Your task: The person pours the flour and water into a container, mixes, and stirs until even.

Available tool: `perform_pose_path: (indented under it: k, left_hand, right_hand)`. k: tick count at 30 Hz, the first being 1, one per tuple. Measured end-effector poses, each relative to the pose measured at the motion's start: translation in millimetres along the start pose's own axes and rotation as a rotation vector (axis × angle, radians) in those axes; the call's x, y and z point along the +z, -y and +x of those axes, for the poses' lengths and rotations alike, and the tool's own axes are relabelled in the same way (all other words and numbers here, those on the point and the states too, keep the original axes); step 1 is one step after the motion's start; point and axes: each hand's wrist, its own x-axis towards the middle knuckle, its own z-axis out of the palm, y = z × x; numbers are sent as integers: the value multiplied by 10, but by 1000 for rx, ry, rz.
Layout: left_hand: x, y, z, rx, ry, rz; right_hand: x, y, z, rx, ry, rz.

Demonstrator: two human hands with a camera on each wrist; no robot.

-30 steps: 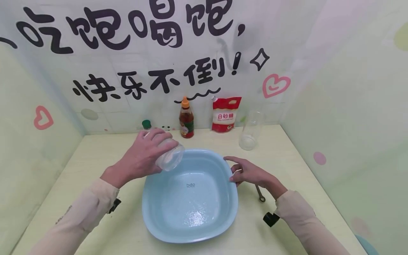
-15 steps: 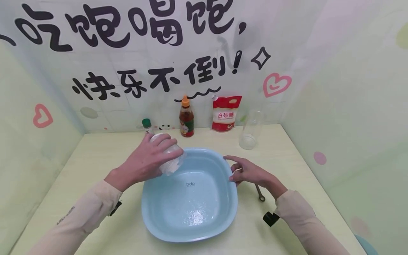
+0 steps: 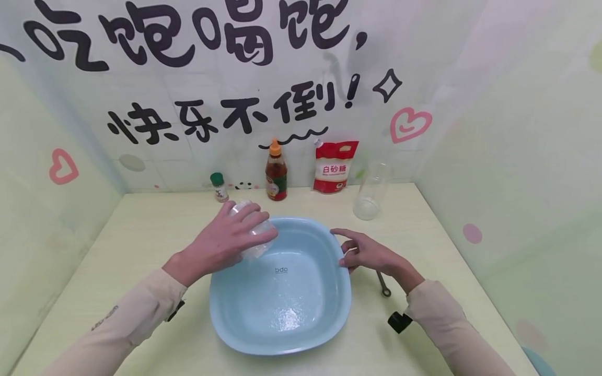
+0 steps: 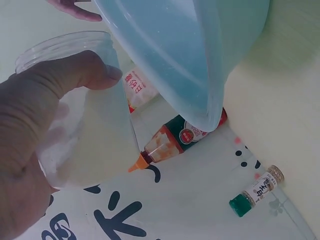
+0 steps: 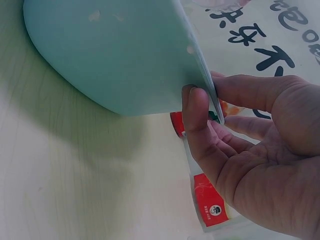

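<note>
My left hand [image 3: 221, 240] grips a clear jar [image 3: 255, 251] from above, tilted over the back left of a light blue basin [image 3: 282, 295]. In the left wrist view the thumb lies across the jar [image 4: 100, 130] below its threaded mouth. What the jar contains cannot be made out. My right hand [image 3: 369, 256] holds the basin's right rim. The right wrist view shows the rim between the thumb and fingers [image 5: 199, 107]. A small wet-looking shine lies on the basin's floor, which bears the letters "bdo".
Along the back wall stand a green-capped shaker bottle [image 3: 219, 187], an orange-capped sauce bottle [image 3: 276, 177], a red and white sugar pouch [image 3: 335, 169] and a clear glass [image 3: 368, 206]. A metal tool end [image 3: 385, 291] with a ring lies right of the basin, partly hidden by my right hand.
My left hand has moved right and slightly toward me with the jar, and the jar tips further. The green-capped bottle behind is now uncovered. My right hand stays on the rim.
</note>
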Motion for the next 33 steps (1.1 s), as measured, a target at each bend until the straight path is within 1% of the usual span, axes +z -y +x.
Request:
perform_pose_path:
  k: [4, 10, 14, 21, 24, 27, 30, 33]
  left_hand:
    - [8, -30, 14, 19, 3, 20]
    - [-9, -79, 32, 41, -16, 25]
    - [-15, -96, 39, 38, -14, 16]
    - [-36, -107, 47, 21, 19, 29]
    - [-53, -125, 58, 14, 6, 25]
    - [-34, -154, 66, 7, 0, 22]
    - [3, -184, 67, 12, 19, 26]
    - [-3, -195, 87, 15, 35, 39]
  right_hand:
    - [-4, 13, -9, 5, -3, 2]
    - [-1, 9, -6, 4, -9, 4]
    - [3, 7, -2, 3, -4, 7]
    - [3, 11, 10, 2, -6, -6]
    - [-7, 8, 15, -2, -9, -9]
    - [-9, -1, 7, -1, -10, -3]
    - [-8, -9, -6, 1, 0, 0]
    - [-13, 3, -11, -12, 3, -1]
